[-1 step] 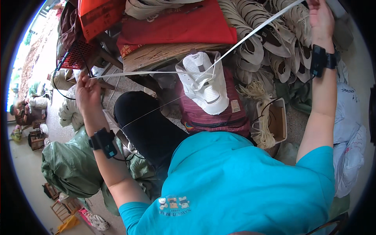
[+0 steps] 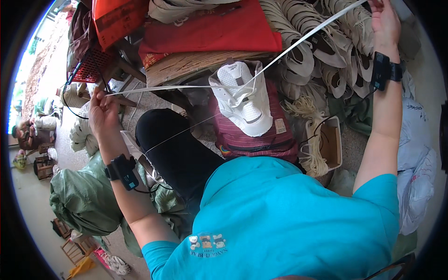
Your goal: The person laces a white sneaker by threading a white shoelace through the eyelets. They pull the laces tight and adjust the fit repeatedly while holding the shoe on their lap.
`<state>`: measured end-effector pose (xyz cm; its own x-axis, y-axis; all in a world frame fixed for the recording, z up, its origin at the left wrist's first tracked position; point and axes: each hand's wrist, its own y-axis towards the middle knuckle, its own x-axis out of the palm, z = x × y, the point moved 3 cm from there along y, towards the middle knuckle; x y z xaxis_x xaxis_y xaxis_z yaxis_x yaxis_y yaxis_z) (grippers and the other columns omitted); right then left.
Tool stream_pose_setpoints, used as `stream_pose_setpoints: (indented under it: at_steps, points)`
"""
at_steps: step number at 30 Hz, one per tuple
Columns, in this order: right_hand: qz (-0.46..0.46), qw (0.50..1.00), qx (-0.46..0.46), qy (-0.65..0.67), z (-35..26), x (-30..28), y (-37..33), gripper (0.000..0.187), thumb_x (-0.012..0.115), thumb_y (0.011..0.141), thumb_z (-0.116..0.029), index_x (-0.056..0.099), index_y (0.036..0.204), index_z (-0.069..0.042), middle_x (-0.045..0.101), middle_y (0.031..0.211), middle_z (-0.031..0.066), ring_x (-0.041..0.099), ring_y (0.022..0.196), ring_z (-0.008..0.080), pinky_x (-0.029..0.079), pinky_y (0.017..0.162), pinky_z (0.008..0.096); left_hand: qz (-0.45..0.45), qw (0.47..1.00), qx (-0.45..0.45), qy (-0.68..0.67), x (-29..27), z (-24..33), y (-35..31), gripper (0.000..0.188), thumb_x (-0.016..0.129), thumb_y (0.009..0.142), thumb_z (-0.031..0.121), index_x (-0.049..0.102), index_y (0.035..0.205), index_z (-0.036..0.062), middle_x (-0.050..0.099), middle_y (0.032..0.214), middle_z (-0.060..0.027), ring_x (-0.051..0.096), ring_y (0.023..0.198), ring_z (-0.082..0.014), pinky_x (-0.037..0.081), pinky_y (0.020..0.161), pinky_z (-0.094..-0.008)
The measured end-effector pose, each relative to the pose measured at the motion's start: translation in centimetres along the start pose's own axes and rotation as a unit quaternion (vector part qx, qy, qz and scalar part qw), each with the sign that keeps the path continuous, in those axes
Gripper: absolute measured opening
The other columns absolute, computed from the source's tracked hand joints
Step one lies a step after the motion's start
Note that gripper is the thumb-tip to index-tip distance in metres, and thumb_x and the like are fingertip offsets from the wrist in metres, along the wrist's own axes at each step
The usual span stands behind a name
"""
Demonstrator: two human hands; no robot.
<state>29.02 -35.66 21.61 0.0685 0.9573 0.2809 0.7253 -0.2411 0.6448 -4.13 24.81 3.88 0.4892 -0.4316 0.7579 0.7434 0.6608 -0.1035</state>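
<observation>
A white shoe upper (image 2: 256, 122), with a perforated toe and tongue, rests on a maroon striped cloth pad (image 2: 233, 141) over my right thigh. One white shoelace (image 2: 309, 34) is threaded through it and crosses near its middle, both ends drawn out tight. My left hand (image 2: 102, 112), raised at the far left, pinches one lace end. At the top right, my right hand (image 2: 386, 27) grips the other end, its fingertips partly cut off by the frame's edge. Neither hand touches the upper.
Stacked beige shoe uppers (image 2: 298, 58) lie at the upper right beside a wooden bench (image 2: 186, 66) with red cloth. A bundle of cream laces (image 2: 315, 156) hangs over a white box (image 2: 338, 140). Green sacks (image 2: 84, 196) stand at left. A thin thread crosses my black-trousered leg (image 2: 172, 144).
Both hands have shifted very slightly outward, the right one to the right and the left one to the left. The shoe upper has stayed in place.
</observation>
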Motion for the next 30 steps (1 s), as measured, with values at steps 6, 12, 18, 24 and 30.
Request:
stream_pose_setpoints:
  at_steps: [6, 12, 18, 24, 30]
  points:
    - [0.002, 0.998, 0.021, -0.064, -1.2, 0.7, -1.1, 0.031, 0.050, 0.098, -0.022, 0.059, 0.079, 0.001, 0.060, 0.072, 0.0084, 0.059, 0.067, 0.0190, 0.048, 0.065, 0.0279, 0.037, 0.999, 0.007, 0.010, -1.3, -0.3, -0.5, 0.016, 0.052, 0.104, 0.011, 0.061, 0.105, -0.0020, 0.052, 0.073, -0.0010, 0.038, 0.055, -0.0080, 0.037, 0.055, -0.0233]
    - [-0.536, 0.816, 0.162, -0.145, 2.4, 7.0, -16.4, 0.010, 0.064, 0.094, -0.013, 0.068, 0.098, -0.006, 0.066, 0.090, 0.0007, 0.064, 0.084, 0.0111, 0.052, 0.071, 0.0263, 0.074, 0.995, 0.014, 0.060, 2.5, -4.2, -2.1, 0.014, 0.056, 0.102, 0.012, 0.062, 0.104, -0.0007, 0.054, 0.072, -0.0008, 0.041, 0.057, -0.0085, 0.041, 0.059, -0.0250]
    - [-0.672, 0.699, -0.090, -0.228, 3.2, 7.9, -27.9, 0.009, 0.066, 0.082, -0.011, 0.061, 0.088, -0.008, 0.058, 0.090, 0.0088, 0.061, 0.084, 0.0302, 0.049, 0.075, 0.0410, 0.048, 0.996, -0.017, 0.067, 1.8, -4.8, -2.4, 0.013, 0.055, 0.102, 0.012, 0.061, 0.103, 0.0009, 0.055, 0.073, -0.0001, 0.046, 0.059, -0.0082, 0.042, 0.059, -0.0251]
    - [-0.679, 0.687, -0.181, -0.184, 2.8, 8.6, -27.8, 0.009, 0.066, 0.079, -0.012, 0.060, 0.085, -0.008, 0.057, 0.087, 0.0072, 0.059, 0.078, 0.0273, 0.048, 0.072, 0.0385, 0.042, 0.997, -0.033, 0.054, -0.1, -3.4, -3.4, 0.016, 0.054, 0.102, 0.015, 0.062, 0.104, 0.0005, 0.057, 0.075, -0.0002, 0.045, 0.057, -0.0078, 0.041, 0.058, -0.0238]
    - [-0.566, 0.753, -0.271, -0.197, 1.7, 8.4, -28.8, 0.012, 0.066, 0.076, -0.011, 0.056, 0.083, -0.008, 0.052, 0.079, 0.0049, 0.058, 0.073, 0.0256, 0.049, 0.067, 0.0356, 0.039, 0.997, -0.049, 0.043, 0.7, -4.6, -4.0, 0.017, 0.052, 0.103, 0.013, 0.061, 0.105, -0.0005, 0.056, 0.077, -0.0008, 0.045, 0.057, -0.0073, 0.041, 0.059, -0.0238]
